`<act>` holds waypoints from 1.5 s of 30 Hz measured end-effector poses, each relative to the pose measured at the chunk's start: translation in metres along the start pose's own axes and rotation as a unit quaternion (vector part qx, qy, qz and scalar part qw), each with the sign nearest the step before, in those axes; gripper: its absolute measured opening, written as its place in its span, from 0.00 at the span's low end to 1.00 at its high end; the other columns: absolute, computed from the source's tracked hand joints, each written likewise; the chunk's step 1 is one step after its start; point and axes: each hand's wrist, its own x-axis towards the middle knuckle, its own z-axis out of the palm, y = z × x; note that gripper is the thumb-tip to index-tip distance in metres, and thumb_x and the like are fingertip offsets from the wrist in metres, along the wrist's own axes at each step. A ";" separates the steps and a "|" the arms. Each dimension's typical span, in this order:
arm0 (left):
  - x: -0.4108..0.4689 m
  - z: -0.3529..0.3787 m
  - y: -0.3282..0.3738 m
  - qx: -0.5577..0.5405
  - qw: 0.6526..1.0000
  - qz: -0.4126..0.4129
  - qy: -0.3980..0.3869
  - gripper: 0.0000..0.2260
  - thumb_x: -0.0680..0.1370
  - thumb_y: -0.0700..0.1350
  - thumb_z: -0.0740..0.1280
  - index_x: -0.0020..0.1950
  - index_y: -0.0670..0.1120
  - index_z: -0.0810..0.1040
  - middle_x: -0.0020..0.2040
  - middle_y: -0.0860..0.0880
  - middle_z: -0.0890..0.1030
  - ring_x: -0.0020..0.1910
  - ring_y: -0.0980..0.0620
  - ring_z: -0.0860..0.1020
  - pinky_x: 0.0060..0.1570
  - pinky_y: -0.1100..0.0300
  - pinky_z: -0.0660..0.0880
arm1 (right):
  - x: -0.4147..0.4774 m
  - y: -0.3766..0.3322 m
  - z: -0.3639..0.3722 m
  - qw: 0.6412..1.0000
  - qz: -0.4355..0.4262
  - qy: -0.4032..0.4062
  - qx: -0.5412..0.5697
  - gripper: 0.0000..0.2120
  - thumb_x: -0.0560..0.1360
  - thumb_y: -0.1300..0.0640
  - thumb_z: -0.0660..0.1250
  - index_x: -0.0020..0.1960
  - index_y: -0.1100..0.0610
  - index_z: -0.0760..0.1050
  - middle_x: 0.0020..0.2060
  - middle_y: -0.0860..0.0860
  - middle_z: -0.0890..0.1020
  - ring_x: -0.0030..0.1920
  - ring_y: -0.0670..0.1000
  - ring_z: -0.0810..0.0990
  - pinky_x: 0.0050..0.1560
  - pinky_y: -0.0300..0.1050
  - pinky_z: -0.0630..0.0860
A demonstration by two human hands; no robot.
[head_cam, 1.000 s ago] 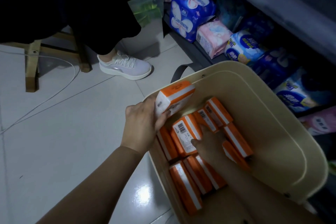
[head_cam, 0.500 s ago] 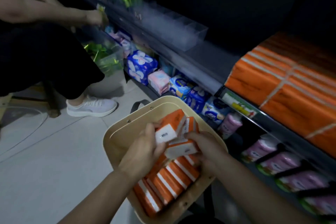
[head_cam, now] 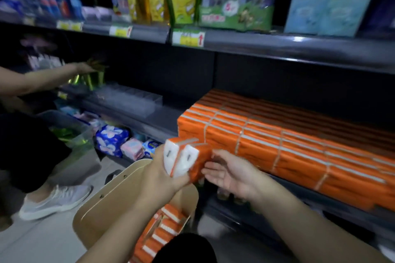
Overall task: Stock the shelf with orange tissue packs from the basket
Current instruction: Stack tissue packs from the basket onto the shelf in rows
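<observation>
Two packs (head_cam: 185, 157) raised from basket (head_cam: 102, 198); left hand (head_cam: 159, 170) gripping.

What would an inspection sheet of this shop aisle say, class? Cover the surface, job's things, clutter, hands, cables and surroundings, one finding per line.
Surface: dark shelf, partly bare left of the stacked orange tissue block.
Job's things: two orange tissue packs held up near the block; more packs lie in the beige basket.
Clutter: nothing seen.
Hands: left hand grips the two packs; right hand open, fingers straight beside them.
Cables: nothing seen.
Surroundings: another person reaches into the shelf at left; bottles stand on the shelf above; blue and pink packets sit below.
</observation>
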 end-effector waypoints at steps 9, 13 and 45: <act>-0.008 0.031 0.076 -0.228 0.961 -0.093 -0.127 0.23 0.59 0.51 0.71 0.53 0.52 0.73 0.51 0.46 0.80 0.47 0.49 0.80 0.45 0.50 0.80 | -0.068 -0.030 -0.083 0.974 -0.185 0.076 -0.103 0.27 0.68 0.57 0.75 0.64 0.50 0.70 0.60 0.52 0.78 0.57 0.53 0.79 0.64 0.56 0.71; -0.016 0.057 0.097 -0.245 0.946 -0.087 -0.193 0.30 0.55 0.55 0.73 0.56 0.53 0.73 0.51 0.48 0.81 0.47 0.51 0.81 0.39 0.57 0.78 | -0.099 -0.028 -0.114 0.977 -0.195 0.048 -0.075 0.13 0.76 0.64 0.64 0.59 0.52 0.74 0.50 0.50 0.82 0.50 0.49 0.81 0.51 0.45 0.78; -0.023 0.260 0.187 -0.161 0.961 0.044 -0.219 0.21 0.72 0.67 0.64 0.45 0.49 0.74 0.39 0.57 0.79 0.41 0.63 0.76 0.50 0.58 0.71 | -0.149 -0.002 -0.392 0.811 -0.294 0.475 -0.175 0.16 0.74 0.64 0.68 0.58 0.50 0.73 0.54 0.52 0.78 0.56 0.51 0.77 0.58 0.51 0.76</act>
